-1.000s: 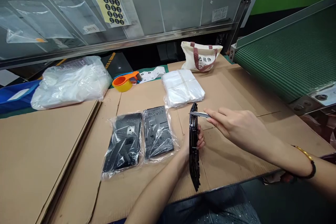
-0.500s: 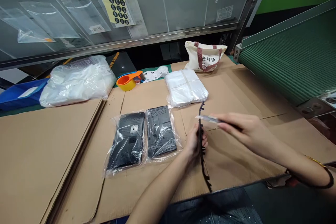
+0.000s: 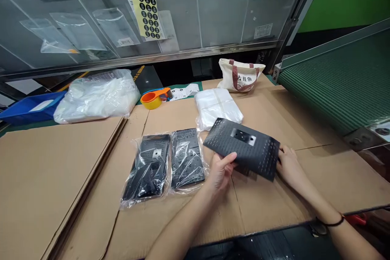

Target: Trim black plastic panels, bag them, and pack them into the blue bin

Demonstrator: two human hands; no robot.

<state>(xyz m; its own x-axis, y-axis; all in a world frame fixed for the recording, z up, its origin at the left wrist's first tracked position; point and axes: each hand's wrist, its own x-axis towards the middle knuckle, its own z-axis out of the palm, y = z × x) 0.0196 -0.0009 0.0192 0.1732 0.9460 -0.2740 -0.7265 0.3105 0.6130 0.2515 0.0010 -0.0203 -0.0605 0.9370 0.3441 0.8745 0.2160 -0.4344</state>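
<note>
A black plastic panel (image 3: 243, 150), with rows of small slots and a shiny recessed rectangle in its middle, is held tilted above the cardboard. My left hand (image 3: 222, 170) is closed on its near left edge, thumb on the face and fingers beneath. At the panel's right end, my right hand (image 3: 288, 162) closes around the edge, with its fingertips hidden behind. Whether a slim tool is also in that hand cannot be seen. Left of my hands lie a bagged black panel (image 3: 152, 166) and a second bagged black part (image 3: 187, 160), both in clear plastic.
A stack of clear bags (image 3: 217, 107) lies behind the panel, near a cloth tote (image 3: 240, 75). An orange tape dispenser (image 3: 155, 98), a large plastic bundle (image 3: 99, 97) and a blue tray (image 3: 27, 111) stand along the back. Cardboard sheets (image 3: 61, 170) lie left; a green conveyor (image 3: 341, 73) is right.
The panel has turned from edge-on to face-up. My right hand has moved down to its right end, and the slim tool it held is out of sight. The view has shifted slightly.
</note>
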